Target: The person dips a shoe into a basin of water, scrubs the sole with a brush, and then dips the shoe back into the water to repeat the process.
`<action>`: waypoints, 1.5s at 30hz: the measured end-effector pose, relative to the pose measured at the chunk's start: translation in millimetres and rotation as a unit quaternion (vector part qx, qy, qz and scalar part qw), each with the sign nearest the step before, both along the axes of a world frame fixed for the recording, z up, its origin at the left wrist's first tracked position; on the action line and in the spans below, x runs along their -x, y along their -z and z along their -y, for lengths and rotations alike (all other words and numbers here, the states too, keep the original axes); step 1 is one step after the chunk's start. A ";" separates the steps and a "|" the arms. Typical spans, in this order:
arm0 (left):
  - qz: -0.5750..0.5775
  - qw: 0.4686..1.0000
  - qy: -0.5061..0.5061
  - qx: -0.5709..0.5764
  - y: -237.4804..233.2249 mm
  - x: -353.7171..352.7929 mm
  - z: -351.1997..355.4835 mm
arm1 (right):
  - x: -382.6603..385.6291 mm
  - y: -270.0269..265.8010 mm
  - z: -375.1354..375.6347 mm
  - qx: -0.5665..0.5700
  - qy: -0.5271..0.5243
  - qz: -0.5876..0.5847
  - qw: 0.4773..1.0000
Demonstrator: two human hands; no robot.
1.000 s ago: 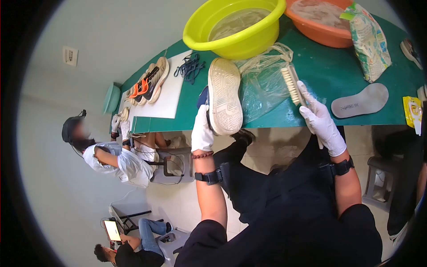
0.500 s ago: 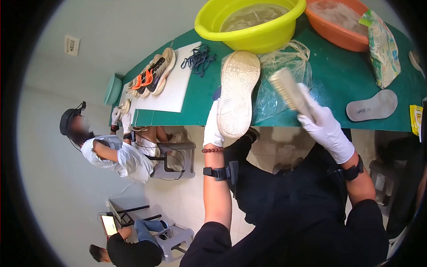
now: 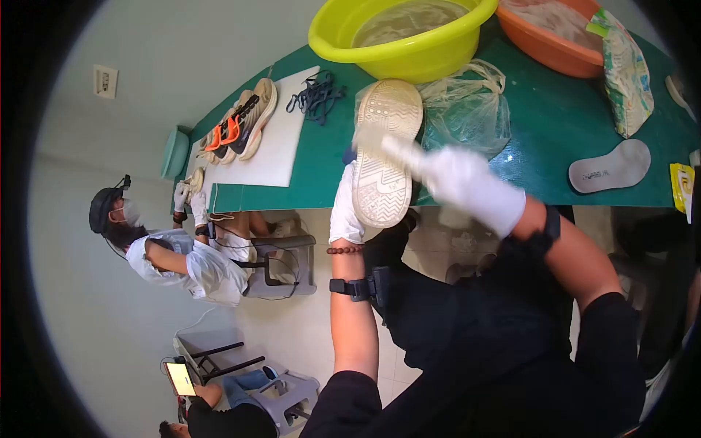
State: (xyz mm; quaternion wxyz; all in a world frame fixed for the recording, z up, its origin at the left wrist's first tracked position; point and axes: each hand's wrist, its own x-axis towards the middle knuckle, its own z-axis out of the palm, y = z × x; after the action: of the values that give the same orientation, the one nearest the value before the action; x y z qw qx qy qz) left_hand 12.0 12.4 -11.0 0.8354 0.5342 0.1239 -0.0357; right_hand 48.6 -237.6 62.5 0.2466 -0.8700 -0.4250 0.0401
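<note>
My left hand [image 3: 346, 212], in a white glove, holds a shoe [image 3: 382, 193] with its pale, patterned sole turned up toward me. The glove is partly behind the shoe, and its fingers are mostly hidden. My gloved right hand [image 3: 471, 184] is closed around the handle of a scrubbing brush [image 3: 400, 153]. Blurred by motion, the brush head lies over the middle of the sole. Beyond the shoe, a clear plastic bag [image 3: 467, 109] lies crumpled on the green table [image 3: 537, 157].
A yellow basin [image 3: 416, 55] and an orange basin [image 3: 548, 44] hold cloudy water. To the right are a grey insole [image 3: 610, 166] and a detergent bag [image 3: 626, 77]. Dark laces [image 3: 315, 96] and sneakers [image 3: 244, 124] rest on a white board [image 3: 281, 139]. A co-worker [image 3: 186, 255] sits at left.
My right hand has moved left with the brush, from beside the shoe to over its sole. The left hand keeps hold of the shoe. The view has shifted slightly.
</note>
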 end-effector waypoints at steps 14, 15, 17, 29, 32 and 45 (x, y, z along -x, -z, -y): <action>0.003 0.997 -0.015 0.071 -13.9 5.4 11.3 | -46.2 12.1 -10.4 -0.014 0.097 -0.098 0.990; 0.020 0.999 -0.003 0.033 -14.4 2.1 9.8 | -35.1 11.4 -11.2 -0.016 0.085 -0.113 0.990; -0.030 0.998 -0.031 0.045 -30.3 5.4 18.7 | 15.9 -10.2 -2.3 0.027 -0.038 -0.120 0.992; -0.030 0.992 -0.047 0.114 -20.3 0.9 16.3 | 14.0 12.0 6.8 -0.053 -0.005 -0.092 0.994; -0.049 0.992 -0.025 0.115 -6.0 4.1 -2.8 | -36.2 24.4 17.6 -0.136 0.053 -0.094 0.985; -0.105 0.986 -0.031 0.125 -10.1 5.2 -1.9 | -50.5 66.1 0.1 -0.185 0.151 -0.070 0.969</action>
State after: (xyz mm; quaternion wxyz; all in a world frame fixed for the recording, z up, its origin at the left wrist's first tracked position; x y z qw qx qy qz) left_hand 6.8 14.4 -1.0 0.8788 0.4149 0.2219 -0.0803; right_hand 99.2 -237.7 -3.7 0.4351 -0.8587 -0.2703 -0.0164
